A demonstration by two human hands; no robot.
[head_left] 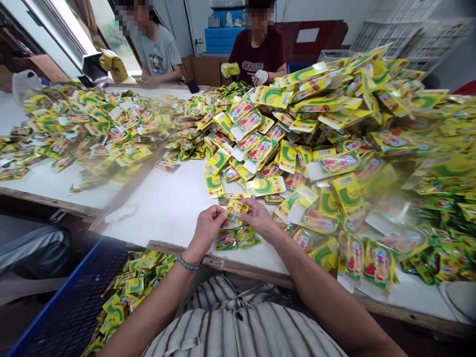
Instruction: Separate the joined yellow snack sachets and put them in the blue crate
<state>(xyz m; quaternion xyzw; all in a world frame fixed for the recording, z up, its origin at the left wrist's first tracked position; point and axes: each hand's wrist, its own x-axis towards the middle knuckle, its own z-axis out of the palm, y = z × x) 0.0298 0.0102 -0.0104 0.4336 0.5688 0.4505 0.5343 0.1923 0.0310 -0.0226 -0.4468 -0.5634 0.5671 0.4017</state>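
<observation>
Well beyond our fingers, the room ends in a pale wall [316,10], with white crates [394,37] stacked far to the right and a blue cabinet [223,40] ahead. Nearer, across from us, are a person in a grey shirt [159,54] and a person in a dark red shirt [258,52] with white gloves. Under our fingers spreads a white table [171,198] edged in wood, its top showing to their left. Ahead and to the right of them rises a big heap of yellow cartons [256,148]; a second heap [122,119] lies well to their left. Below and left of our fingers, a blue basket [80,282] holds more yellow packs. Just below them, two green sachets [226,239] lie side by side.

We have the printed face of a small yellow packet [237,207] turned up toward us. Its long axis seems to run crosswise, from hand to hand; fingertips cover its ends, so we cannot tell which leads. It sits between our hands, over the table: our left hand [208,225] pinches its left side and our right hand [261,220] its right, both sets of fingers clamped on it.
</observation>
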